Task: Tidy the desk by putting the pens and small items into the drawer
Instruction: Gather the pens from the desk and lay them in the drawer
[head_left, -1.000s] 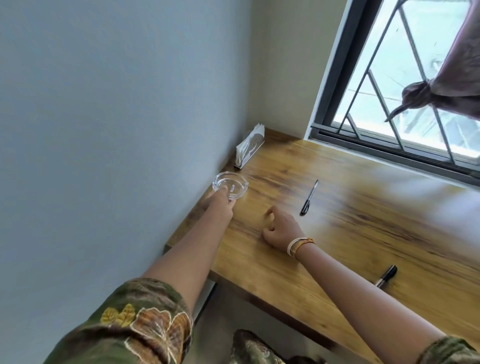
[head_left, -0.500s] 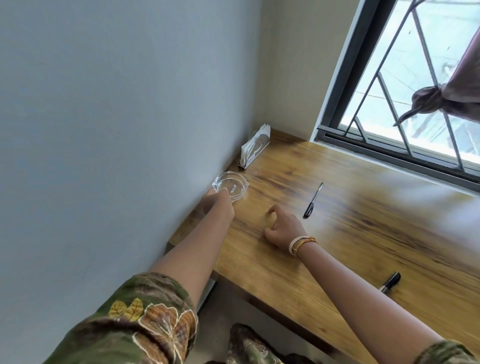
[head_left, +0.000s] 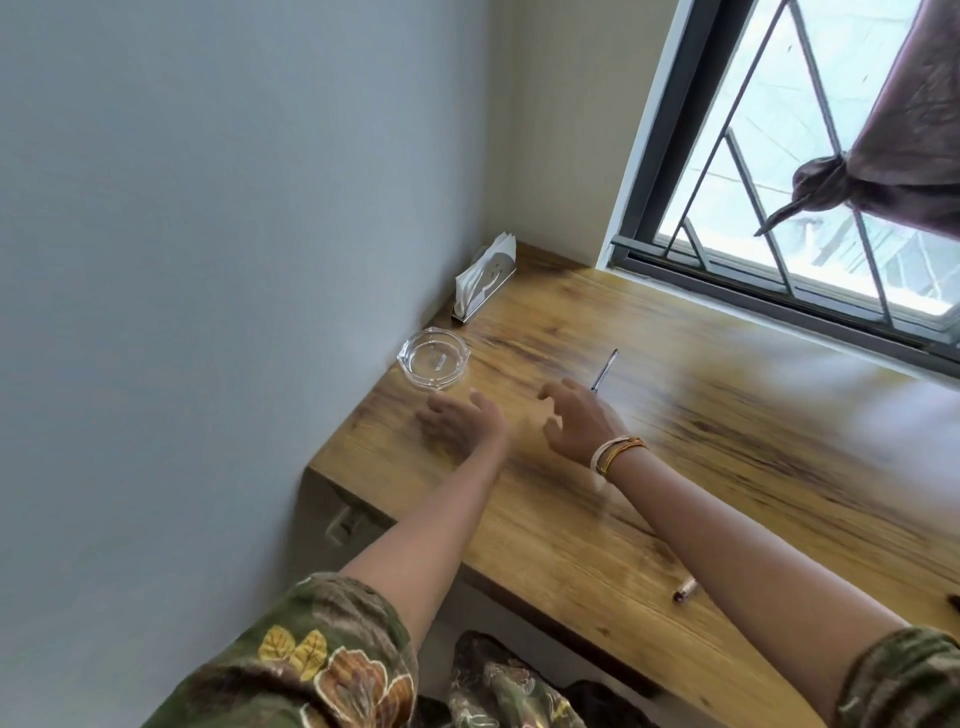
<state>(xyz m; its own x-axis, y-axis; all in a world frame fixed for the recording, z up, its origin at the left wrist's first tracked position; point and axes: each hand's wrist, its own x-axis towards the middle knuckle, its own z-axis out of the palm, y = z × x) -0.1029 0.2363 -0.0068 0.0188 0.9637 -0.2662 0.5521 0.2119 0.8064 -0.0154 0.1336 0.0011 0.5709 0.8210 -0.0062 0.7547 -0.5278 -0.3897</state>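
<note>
Both hands have lifted off the wooden desk (head_left: 675, 467) since the earlier frames: the left hand (head_left: 462, 421) has drawn back from the glass ashtray (head_left: 434, 358), and the right hand (head_left: 576, 421) has uncurled and moved forward. Each hand now hovers empty, fingers spread, blurred by motion. A slim pen (head_left: 605, 370) lies just beyond the right fingertips, seemingly the current target; the next move calls for a pinch along its narrow barrel. Another small cylindrical item (head_left: 684, 590) lies beside the right forearm. A drawer handle (head_left: 340, 522) shows under the desk edge, below the left forearm; the drawer appears closed. Beyond the ashtray stands a metal napkin holder (head_left: 485, 280). The desk surface is glossy, grained wood.
</note>
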